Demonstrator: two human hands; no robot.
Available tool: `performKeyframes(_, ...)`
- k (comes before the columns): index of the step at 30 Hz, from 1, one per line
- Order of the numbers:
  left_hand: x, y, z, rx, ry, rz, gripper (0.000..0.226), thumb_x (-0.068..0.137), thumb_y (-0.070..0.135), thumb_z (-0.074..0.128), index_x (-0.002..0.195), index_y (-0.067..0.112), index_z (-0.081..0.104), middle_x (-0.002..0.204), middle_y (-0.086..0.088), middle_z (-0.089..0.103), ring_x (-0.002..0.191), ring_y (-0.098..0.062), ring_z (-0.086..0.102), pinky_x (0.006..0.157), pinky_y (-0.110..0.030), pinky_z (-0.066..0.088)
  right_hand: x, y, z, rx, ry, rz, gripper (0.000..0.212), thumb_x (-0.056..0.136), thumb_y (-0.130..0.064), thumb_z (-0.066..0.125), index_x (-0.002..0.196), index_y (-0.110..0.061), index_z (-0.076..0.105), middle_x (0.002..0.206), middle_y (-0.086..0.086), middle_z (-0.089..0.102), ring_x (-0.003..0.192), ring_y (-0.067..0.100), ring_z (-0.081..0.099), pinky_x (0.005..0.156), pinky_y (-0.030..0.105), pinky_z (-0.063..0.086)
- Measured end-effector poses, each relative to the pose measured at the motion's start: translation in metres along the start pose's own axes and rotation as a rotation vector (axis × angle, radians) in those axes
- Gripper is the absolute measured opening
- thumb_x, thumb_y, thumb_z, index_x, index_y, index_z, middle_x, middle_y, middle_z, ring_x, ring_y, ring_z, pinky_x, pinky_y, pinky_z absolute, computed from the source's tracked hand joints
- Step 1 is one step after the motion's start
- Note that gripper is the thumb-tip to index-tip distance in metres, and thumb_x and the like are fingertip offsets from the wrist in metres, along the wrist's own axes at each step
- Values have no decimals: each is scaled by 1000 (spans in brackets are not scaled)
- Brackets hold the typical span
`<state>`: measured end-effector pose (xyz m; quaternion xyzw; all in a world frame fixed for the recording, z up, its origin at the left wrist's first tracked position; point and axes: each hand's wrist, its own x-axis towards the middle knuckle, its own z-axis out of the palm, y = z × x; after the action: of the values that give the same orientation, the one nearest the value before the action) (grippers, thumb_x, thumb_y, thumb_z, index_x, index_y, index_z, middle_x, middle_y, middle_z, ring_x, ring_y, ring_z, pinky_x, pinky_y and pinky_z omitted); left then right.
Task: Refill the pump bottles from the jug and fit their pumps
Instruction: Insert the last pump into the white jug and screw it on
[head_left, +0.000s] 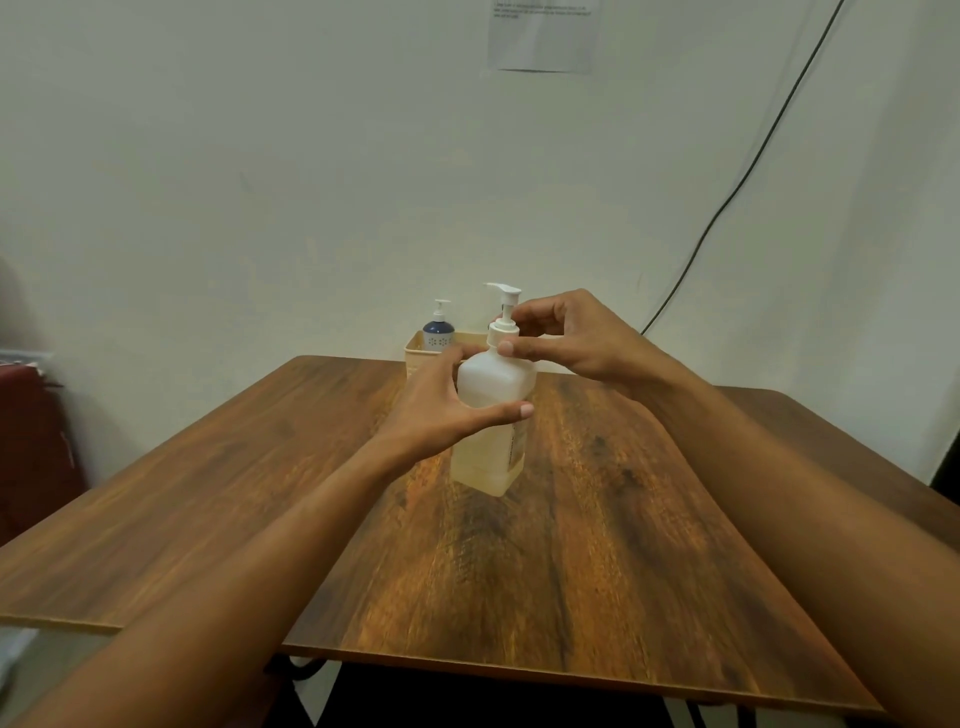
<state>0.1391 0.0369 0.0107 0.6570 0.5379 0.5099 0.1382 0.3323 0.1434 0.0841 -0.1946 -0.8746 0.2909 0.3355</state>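
Note:
A translucent white pump bottle (493, 384) with pale yellowish liquid in its lower part stands slightly tilted on the wooden table (597, 545). My left hand (441, 410) wraps around the bottle's body. My right hand (566, 338) pinches the collar of the white pump (503, 306), which sits on the bottle's neck with its nozzle pointing left. A second, dark blue pump bottle (439, 328) stands in a beige basket (418, 353) at the table's far edge. No jug is in view.
The table's far edge meets a white wall. A black cable (727, 202) runs down the wall at the right. A red object (31, 447) stands beside the table at the left. A paper sheet (543, 34) hangs on the wall.

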Motion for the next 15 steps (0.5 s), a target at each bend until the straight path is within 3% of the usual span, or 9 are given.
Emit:
performKeyframes(3,0,0,-2,-15,-7,7,86,66,63,88,139,30,55,128,8,66,111,-10,68,92,-40,62,-1,0,-1,-12,-47,-3,34,95,-29,82,126,-15,80,118,-10,81,113,0,73,93,16,54)
performKeyframes(7,-4,0,-1,-12,-5,16,86,62,68,87,135,32,58,124,11,68,107,-7,69,89,-39,63,-2,-1,0,-85,-17,-15,22,89,-32,87,109,-24,82,100,-15,81,102,1,74,84,14,54)
performKeyframes(11,-6,-1,3,34,15,36,93,58,77,82,137,35,57,126,13,67,109,-4,67,90,-38,63,-3,-1,11,-134,91,-18,37,80,-41,93,102,-15,78,98,-3,80,95,13,75,77,26,60)
performKeyframes(15,-4,2,4,49,25,50,95,60,78,82,140,35,55,129,14,67,111,-3,66,92,-37,62,-3,-3,15,-79,80,55,42,85,-50,88,112,-21,75,102,-10,79,93,0,75,75,17,59)
